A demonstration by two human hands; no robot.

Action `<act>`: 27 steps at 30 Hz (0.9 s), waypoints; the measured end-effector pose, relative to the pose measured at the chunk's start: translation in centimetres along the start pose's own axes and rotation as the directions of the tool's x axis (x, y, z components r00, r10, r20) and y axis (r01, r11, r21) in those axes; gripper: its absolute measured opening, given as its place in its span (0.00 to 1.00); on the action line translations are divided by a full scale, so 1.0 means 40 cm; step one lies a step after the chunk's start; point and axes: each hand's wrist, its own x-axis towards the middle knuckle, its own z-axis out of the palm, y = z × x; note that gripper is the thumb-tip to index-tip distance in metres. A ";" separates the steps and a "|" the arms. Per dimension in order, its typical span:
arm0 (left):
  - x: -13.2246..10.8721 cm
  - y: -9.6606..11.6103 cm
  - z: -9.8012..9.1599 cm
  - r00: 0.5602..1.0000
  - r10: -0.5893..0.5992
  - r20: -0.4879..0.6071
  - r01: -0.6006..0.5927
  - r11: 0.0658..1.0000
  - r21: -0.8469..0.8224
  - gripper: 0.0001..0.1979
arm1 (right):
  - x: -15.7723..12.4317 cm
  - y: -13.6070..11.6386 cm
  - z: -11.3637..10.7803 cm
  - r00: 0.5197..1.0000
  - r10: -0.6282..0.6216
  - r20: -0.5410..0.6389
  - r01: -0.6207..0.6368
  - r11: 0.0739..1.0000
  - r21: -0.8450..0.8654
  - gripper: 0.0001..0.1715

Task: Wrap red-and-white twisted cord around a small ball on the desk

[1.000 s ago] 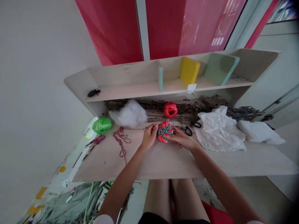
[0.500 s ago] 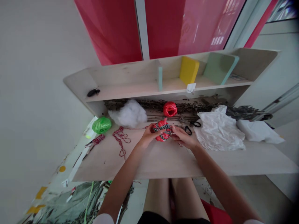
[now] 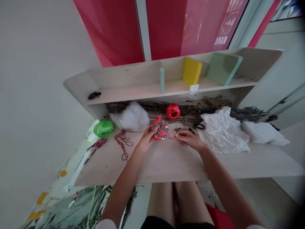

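Observation:
My left hand (image 3: 145, 141) grips a red ball wrapped in red, white and green twine (image 3: 160, 128), held just above the wooden desk (image 3: 166, 162). To its right, my right hand (image 3: 188, 139) pinches the loose end of the twine (image 3: 172, 137), which runs back to the ball. More of the same twine (image 3: 122, 144) lies in loops on the desk to the left.
At the back of the desk lie a red ribbon ball (image 3: 172, 111), white stuffing (image 3: 130, 116), a green ribbon ball (image 3: 103, 128), black scissors (image 3: 195, 128), crumpled white paper (image 3: 222, 131) and dry twigs (image 3: 247, 113). A shelf (image 3: 143, 92) above holds yellow and green dividers.
The left hand has lifted the ball up and to the left, off the desk. The right hand has drawn apart from it, pulling the twine end out to the right.

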 end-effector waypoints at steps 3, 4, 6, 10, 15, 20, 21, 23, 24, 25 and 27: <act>0.006 0.011 -0.006 1.000 0.015 -0.023 -0.016 0.999 -0.040 0.24 | -0.001 0.000 0.002 0.998 -0.028 0.059 0.027 0.999 0.022 0.27; 0.007 0.014 -0.007 0.999 0.018 -0.031 -0.019 0.999 -0.044 0.24 | -0.002 -0.001 0.001 0.997 -0.035 0.072 0.032 0.998 0.046 0.27; 0.010 0.017 -0.009 0.998 0.019 -0.059 -0.022 0.999 -0.048 0.25 | -0.005 -0.004 0.000 0.996 -0.042 0.079 0.034 0.995 0.098 0.27; 0.016 0.014 -0.013 0.991 0.002 -0.134 -0.011 0.998 -0.062 0.25 | -0.010 -0.008 -0.005 0.997 -0.047 0.056 0.037 0.985 0.166 0.25; 0.017 0.017 -0.015 0.988 -0.004 -0.156 -0.012 0.995 -0.099 0.24 | -0.005 -0.011 -0.001 0.999 -0.035 0.017 0.032 0.983 0.179 0.26; 0.010 0.029 -0.005 0.984 -0.111 -0.138 0.084 0.979 -0.184 0.20 | 0.007 -0.008 0.012 0.997 -0.008 -0.073 0.019 0.989 0.150 0.26; 0.008 0.031 -0.002 0.984 -0.126 -0.125 0.099 0.975 -0.199 0.20 | 0.009 -0.007 0.015 0.996 -0.004 -0.091 0.016 0.990 0.137 0.26; 0.004 0.032 0.004 0.984 -0.151 -0.092 0.127 0.966 -0.224 0.20 | 0.012 -0.004 0.021 0.993 -0.004 -0.121 0.018 0.993 0.118 0.27; 0.003 0.033 0.007 0.985 -0.158 -0.072 0.137 0.962 -0.235 0.20 | 0.013 -0.004 0.023 0.991 -0.007 -0.130 0.022 0.993 0.113 0.27; 0.001 0.032 0.010 0.985 -0.164 -0.052 0.147 0.958 -0.245 0.20 | 0.013 -0.004 0.026 0.991 -0.011 -0.135 0.026 0.994 0.110 0.27; -0.002 0.030 0.014 0.983 -0.181 -0.019 0.170 0.950 -0.264 0.20 | 0.014 -0.005 0.030 0.990 -0.015 -0.143 0.031 0.993 0.110 0.26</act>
